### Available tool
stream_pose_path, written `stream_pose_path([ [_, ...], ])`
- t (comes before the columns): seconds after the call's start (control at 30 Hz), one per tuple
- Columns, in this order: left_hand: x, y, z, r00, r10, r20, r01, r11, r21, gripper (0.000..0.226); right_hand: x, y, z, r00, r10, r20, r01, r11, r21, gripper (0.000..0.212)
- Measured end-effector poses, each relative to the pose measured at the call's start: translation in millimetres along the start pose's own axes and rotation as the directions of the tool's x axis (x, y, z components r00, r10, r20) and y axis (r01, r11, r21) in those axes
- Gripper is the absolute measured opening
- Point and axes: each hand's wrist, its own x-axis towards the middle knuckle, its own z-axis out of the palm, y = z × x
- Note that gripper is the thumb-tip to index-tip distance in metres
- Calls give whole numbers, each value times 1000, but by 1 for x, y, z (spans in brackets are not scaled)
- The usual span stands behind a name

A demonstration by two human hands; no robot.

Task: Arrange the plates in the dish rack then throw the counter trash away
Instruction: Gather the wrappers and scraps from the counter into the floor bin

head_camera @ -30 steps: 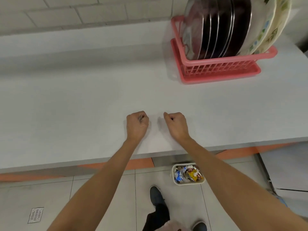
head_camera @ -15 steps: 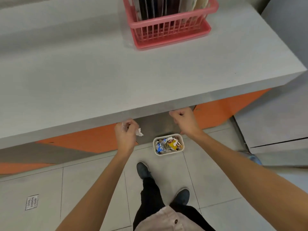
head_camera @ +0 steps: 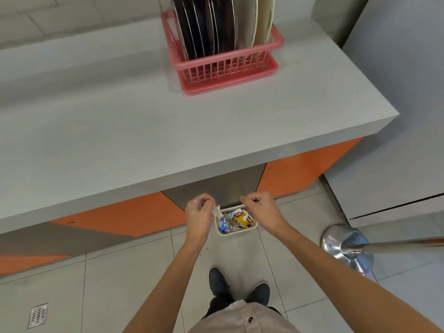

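Several plates (head_camera: 216, 25) stand upright in the pink dish rack (head_camera: 276, 40) on the grey counter (head_camera: 144, 131). Both hands hang below the counter's front edge, over a small white trash bin (head_camera: 236, 231) full of colourful wrappers on the floor. My left hand (head_camera: 199, 212) is shut on a crumpled white scrap of paper (head_camera: 217, 211), which sticks out just above the bin's left rim. My right hand (head_camera: 260, 207) is a closed fist above the bin's right side; whatever may be inside it is hidden.
Orange and steel cabinet fronts (head_camera: 300, 169) run under the counter. A shiny metal stand base (head_camera: 346, 248) with a pole sits on the tiled floor at right. My shoes (head_camera: 217, 281) stand just behind the bin. A floor drain (head_camera: 38, 314) lies at lower left.
Both fists left the countertop and dropped below its edge to the trash bin. The white scrap now shows in my left hand. The view tilted down to the floor.
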Motion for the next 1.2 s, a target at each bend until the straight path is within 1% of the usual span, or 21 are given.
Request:
stream_pose_path([
  [0.03, 1, 0, 0, 999, -30, 17, 29, 999, 18, 30, 0, -1, 1, 1000, 15, 15, -14, 1000, -10, 47],
  [0.13, 5, -5, -3, 993, -105, 60, 100, 992, 79, 19, 0, -3, 3, 996, 86, 38, -84, 995, -62, 42],
  [0.3, 15, -18, -11, 974, -176, 141, 156, 977, 144, 9, 2, 8, 5, 979, 201, 37, -199, 979, -47, 38],
  [0.4, 21, -27, -17, 954, -218, 208, 183, 967, 175, 17, 4, 19, 9, 961, 275, 25, -274, 961, -34, 36],
  [0.5, 22, -37, -23, 935, -219, 279, 173, 968, 180, 26, 8, 25, 11, 945, 326, 14, -326, 945, 0, 32],
  [0.57, 25, -44, -25, 920, -247, 304, 180, 956, 233, 33, 10, 27, 12, 939, 343, 23, -344, 938, 38, 30],
  [0.6, 25, -48, -25, 911, -277, 304, 189, 939, 289, 37, 11, 30, 12, 935, 355, 22, -355, 933, 61, 29],
  [0.63, 26, -52, -25, 903, -310, 297, 205, 919, 337, 37, 12, 32, 12, 929, 369, 14, -369, 925, 87, 26],
  [0.7, 28, -61, -24, 889, -358, 286, 251, 903, 349, 24, 15, 37, 10, 914, 405, -8, -400, 906, 138, 18],
  [0.73, 29, -65, -23, 882, -372, 290, 267, 901, 342, 18, 16, 39, 9, 906, 423, -10, -416, 895, 161, 18],
  [0.83, 29, -72, -15, 863, -413, 290, 283, 872, 399, 24, 24, 52, 3, 877, 480, 3, -471, 860, 197, 29],
  [0.9, 30, -79, -7, 868, -414, 276, 273, 860, 432, 25, 31, 68, -3, 864, 504, 1, -495, 848, 190, 36],
  [0.97, 36, -91, 3, 884, -382, 270, 242, 868, 434, 19, 42, 85, -10, 857, 515, 1, -508, 844, 170, 39],
  [1.03, 47, -107, 14, 898, -351, 264, 214, 875, 434, 14, 58, 111, -16, 869, 495, 12, -492, 862, 117, 39],
  [1.13, 67, -135, 30, 900, -343, 269, 213, 885, 414, 29, 80, 153, -18, 920, 389, 47, -390, 921, 5, 31],
  [1.2, 84, -157, 38, 904, -334, 268, 221, 899, 378, 34, 94, 181, -17, 945, 323, 56, -317, 944, -86, 36],
])
